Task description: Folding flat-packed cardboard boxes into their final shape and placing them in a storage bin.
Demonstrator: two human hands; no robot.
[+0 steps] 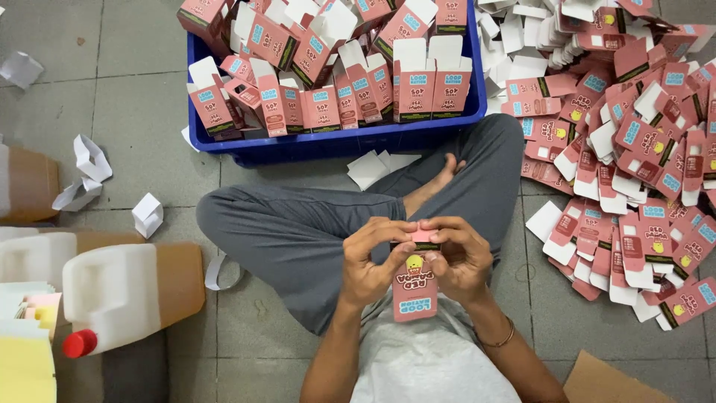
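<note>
Held item: small pink cardboard carton with a yellow emblem, over the lap of the person seated cross-legged on the grey tiled floor.
Long axis: runs from the chest out toward the knees; the far end, with its pink flap, lies between both sets of fingertips.
Left hand: fingers clenched on the carton's left side, thumb at the far end.
Right hand: fingers grasping the right side and curled over the far flap.
Nearer hand: neither; both touch the carton, level with each other.
Ahead: blue plastic crate full of upright pink cartons, just beyond the shins.
Right side: heap of flat pink carton blanks on the floor.
Left side: white plastic jug with red cap, lying on its side.
</note>
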